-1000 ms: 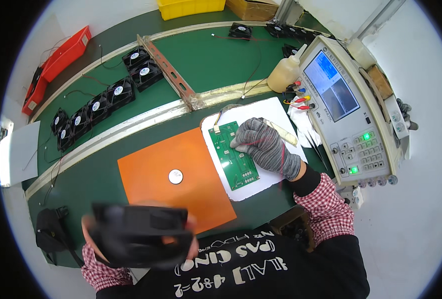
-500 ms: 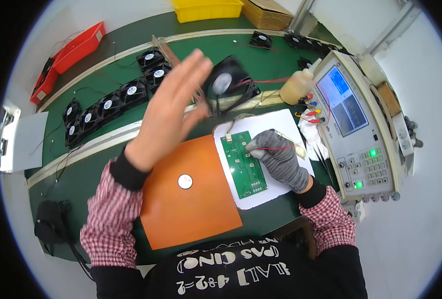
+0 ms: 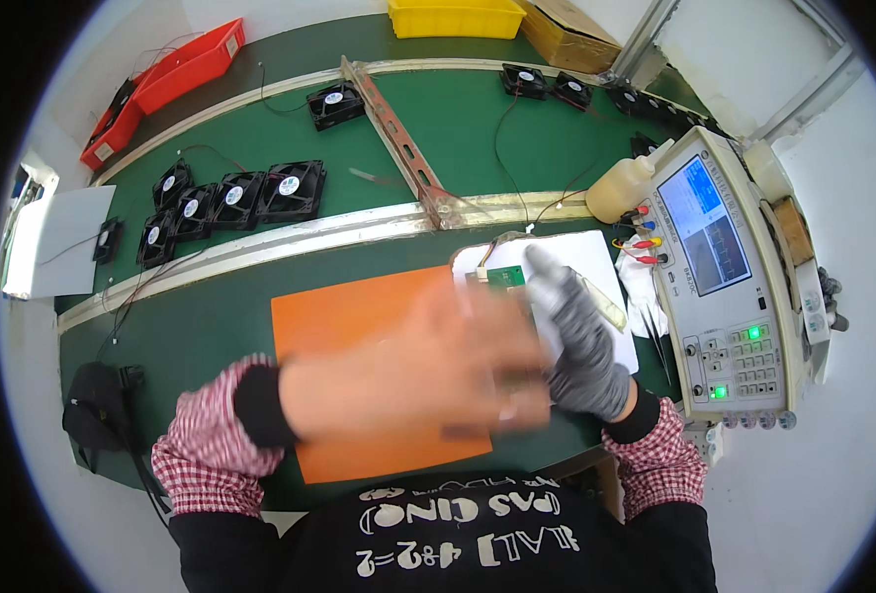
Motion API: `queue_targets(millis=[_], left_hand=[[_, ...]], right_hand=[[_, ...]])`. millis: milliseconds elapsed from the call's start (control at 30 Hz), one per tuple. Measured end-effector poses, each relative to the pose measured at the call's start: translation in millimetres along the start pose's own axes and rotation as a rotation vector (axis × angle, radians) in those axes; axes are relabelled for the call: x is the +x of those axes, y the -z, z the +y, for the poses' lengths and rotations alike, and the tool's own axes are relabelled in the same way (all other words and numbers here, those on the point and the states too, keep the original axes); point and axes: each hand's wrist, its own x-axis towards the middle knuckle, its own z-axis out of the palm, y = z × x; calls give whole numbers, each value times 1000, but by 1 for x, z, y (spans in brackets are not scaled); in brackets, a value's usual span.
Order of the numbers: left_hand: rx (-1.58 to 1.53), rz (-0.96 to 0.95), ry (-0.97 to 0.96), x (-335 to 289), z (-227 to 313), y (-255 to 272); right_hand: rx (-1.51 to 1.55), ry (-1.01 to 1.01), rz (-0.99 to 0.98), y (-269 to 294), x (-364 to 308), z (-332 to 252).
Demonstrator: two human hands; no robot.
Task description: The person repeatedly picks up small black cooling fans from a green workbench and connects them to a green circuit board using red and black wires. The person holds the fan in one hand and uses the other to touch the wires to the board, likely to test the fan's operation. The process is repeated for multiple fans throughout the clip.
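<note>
My left hand (image 3: 448, 361), bare and badly smeared by motion, sweeps over the orange sheet (image 3: 309, 316) and the white board (image 3: 596, 257). Its fingers are too blurred to read; a dark patch shows under its lower edge, and I cannot make out whether it is something held. Close beside it is my right hand (image 3: 586, 346), in a grey knitted glove with the fingertips pointing away from me; its fingers are blurred and partly covered. A green circuit board (image 3: 506, 278) lies on the white board, mostly hidden behind my left hand.
Black cooling fans (image 3: 292, 191) stand at the left behind a pale rail (image 3: 359, 219); a perforated metal bar (image 3: 398, 138) runs away from it. At the right are a squeeze bottle (image 3: 620, 192), tweezers (image 3: 658, 348) and a test instrument (image 3: 730, 296). A black bag (image 3: 92, 405) lies at far left.
My left hand has swung down and right, from beside the rail to over the circuit board. The blurred fan beyond that hand is gone from there. My right hand's fingers now point farther away from me.
</note>
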Motion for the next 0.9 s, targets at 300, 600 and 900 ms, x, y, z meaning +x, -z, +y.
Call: queue_targets(millis=[300,600,900], left_hand=[[699,-92,689,-68,9,48],[391,-86,368,-66,23,13],[-109,101,728,-67,29,-6]], right_hand=[[-541,-87,-283,13,-3,12],[99,-518,-75,1,-14,33],[79,-428,-71,-5,-20,46]])
